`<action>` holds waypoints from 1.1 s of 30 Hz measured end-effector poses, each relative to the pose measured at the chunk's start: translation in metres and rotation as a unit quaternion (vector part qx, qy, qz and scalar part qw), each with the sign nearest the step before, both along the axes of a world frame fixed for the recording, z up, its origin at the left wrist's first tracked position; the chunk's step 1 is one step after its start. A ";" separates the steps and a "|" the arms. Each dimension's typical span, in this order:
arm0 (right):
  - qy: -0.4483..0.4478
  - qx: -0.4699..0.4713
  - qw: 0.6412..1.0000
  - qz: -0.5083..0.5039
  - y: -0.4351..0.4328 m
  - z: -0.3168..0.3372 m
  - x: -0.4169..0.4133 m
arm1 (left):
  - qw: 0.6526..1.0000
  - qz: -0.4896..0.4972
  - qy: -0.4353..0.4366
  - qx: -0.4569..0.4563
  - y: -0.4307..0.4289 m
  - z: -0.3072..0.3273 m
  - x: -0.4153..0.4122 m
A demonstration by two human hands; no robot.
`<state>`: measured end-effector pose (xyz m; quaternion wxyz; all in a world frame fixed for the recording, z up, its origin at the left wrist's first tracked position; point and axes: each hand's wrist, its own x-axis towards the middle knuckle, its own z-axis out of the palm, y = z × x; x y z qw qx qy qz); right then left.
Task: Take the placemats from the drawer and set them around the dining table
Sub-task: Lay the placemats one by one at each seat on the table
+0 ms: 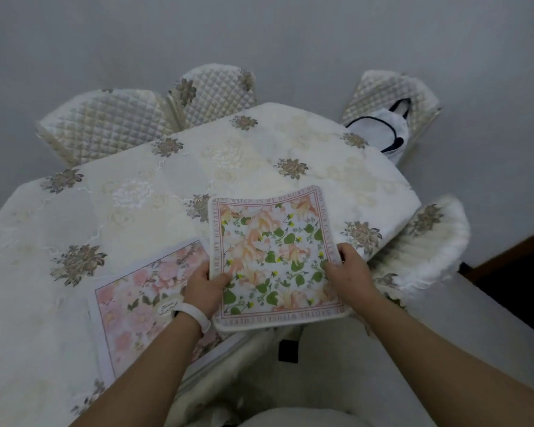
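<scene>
Placemat [275, 257] held between left hand [205, 286] and right hand [349, 272], each pinching an edge.

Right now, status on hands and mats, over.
Holding green mat: left hand, right hand at its sides, over table edge. Beside it, pink mat lies flat. No obstruction.

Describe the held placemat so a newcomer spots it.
Find the cream-clothed dining table; look at its near right edge. There the left hand and right hand hold a square placemat. Unlike the pink mat lying left of it, it has green leaves and a lettered border.
</scene>
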<state>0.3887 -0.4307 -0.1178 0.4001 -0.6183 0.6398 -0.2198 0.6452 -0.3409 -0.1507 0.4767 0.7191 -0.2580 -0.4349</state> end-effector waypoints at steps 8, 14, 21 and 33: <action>-0.091 -0.048 0.990 -0.095 -0.029 0.038 -0.152 | 0.997 -0.066 -0.013 -0.024 -0.080 0.040 -0.125; -0.137 -0.048 0.977 -0.158 -0.053 0.042 -0.267 | 0.989 -0.132 -0.031 -0.051 -0.137 0.065 -0.242; -0.144 -0.050 0.965 -0.213 -0.068 0.045 -0.367 | 0.984 -0.168 -0.018 -0.058 -0.173 0.074 -0.338; -0.165 -0.014 0.926 -0.340 -0.148 0.010 -0.473 | 0.964 -0.265 0.007 -0.028 -0.319 0.037 -0.462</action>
